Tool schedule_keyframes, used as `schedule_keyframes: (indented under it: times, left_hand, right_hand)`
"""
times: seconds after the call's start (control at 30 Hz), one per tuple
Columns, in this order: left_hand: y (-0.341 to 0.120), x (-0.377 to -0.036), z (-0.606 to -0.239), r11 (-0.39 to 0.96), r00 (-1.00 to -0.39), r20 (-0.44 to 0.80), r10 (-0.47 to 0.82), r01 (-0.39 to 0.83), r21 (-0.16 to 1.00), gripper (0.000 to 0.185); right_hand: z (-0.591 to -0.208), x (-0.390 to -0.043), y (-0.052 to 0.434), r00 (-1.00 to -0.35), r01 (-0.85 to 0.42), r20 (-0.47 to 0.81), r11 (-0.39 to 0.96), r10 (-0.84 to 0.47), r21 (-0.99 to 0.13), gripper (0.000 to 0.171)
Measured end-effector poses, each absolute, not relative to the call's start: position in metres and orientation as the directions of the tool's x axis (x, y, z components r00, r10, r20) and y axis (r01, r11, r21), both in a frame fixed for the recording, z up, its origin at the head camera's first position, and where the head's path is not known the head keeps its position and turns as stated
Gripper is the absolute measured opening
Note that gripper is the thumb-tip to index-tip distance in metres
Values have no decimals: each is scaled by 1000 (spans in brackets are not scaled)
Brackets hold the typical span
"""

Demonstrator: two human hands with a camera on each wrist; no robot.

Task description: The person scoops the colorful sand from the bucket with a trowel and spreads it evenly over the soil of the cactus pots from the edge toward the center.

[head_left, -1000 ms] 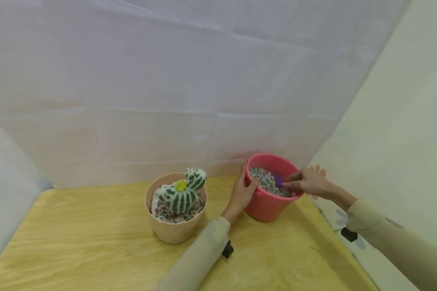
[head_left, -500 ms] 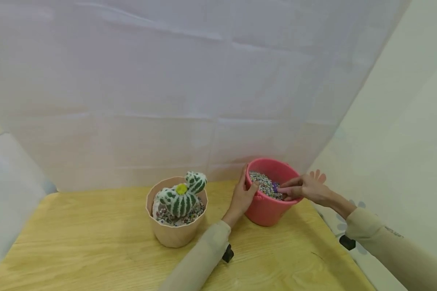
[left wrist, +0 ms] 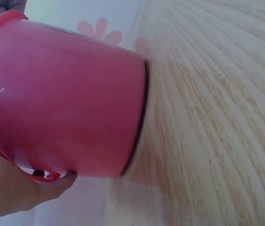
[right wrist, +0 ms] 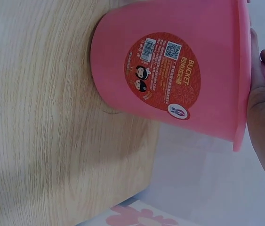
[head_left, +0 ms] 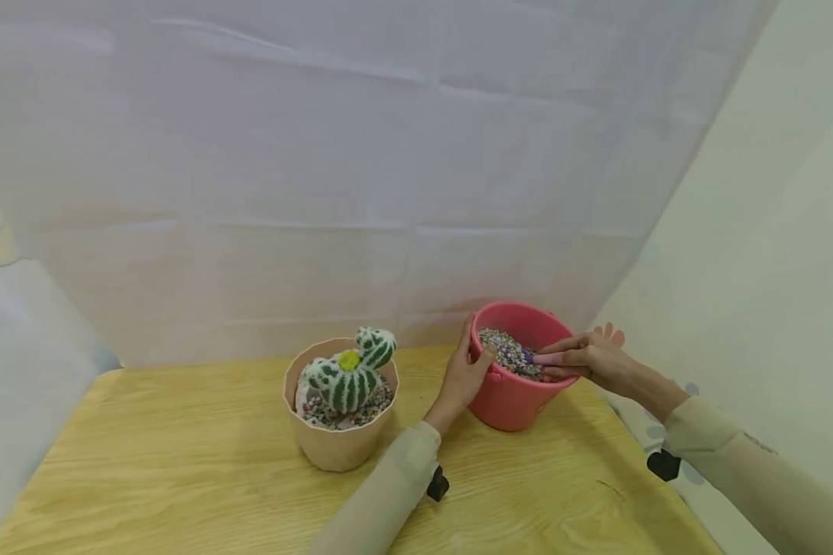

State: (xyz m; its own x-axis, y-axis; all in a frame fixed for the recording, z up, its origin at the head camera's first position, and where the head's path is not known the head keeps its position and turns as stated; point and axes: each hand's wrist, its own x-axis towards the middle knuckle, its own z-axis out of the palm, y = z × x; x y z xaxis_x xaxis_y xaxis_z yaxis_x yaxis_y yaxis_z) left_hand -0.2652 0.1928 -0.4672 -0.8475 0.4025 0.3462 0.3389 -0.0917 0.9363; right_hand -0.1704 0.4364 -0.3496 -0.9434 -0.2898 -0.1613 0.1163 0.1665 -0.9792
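A pink bucket [head_left: 510,405] holding colored gravel [head_left: 501,344] stands at the back right of the wooden table [head_left: 180,462]. My left hand [head_left: 475,356] grips its near-left rim, thumb over the edge. That hand [left wrist: 10,190] shows beneath the bucket wall [left wrist: 66,103] in the left wrist view. My right hand [head_left: 551,358] reaches over the right rim and holds a pink-handled purple scoop [head_left: 530,357] dug into the gravel. In the right wrist view the labelled bucket side [right wrist: 170,70] fills the frame, with my right hand [right wrist: 264,122] at its rim.
A beige pot [head_left: 336,451] with a green-and-white striped cactus [head_left: 347,379] and gravel stands left of the bucket. A white cloth backdrop [head_left: 319,193] rises just behind both. The table's right edge lies close to the bucket, with flower-patterned cloth [head_left: 614,336] beyond.
My right hand has dropped slightly and the purple scoop sits lower in the gravel. My left hand stays on the rim. The head view has shifted a little.
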Motion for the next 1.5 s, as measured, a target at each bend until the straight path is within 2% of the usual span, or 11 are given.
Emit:
schedule_keyframes:
  times: [0.43,0.8,1.1,1.3,1.5]
  left_hand:
    - [179,-250,-452,-61,-852,374,366,379,923,67]
    - [158,-236,-444,32,-841,400,366,441,897,62]
    - [149,-224,-442,3,-789,454,414,500,866,63]
    - [138,-218,-442,22,-797,437,416,489,872,66]
    - [131,-210,-441,24,-794,455,403,506,862,65]
  right_hand:
    - [-355,-168,441,-930,88,-88,15,-357,-996,43]
    - [-353,-162,430,-956,91,-78,-33,-283,-995,44]
    - [-351,-150,430,-953,79,-59,-55,-298,-995,47]
    - [-349,-147,428,-947,62,-37,-66,-318,-996,45]
    - [-350,-139,424,-961,35,-14,-72,-276,-997,45]
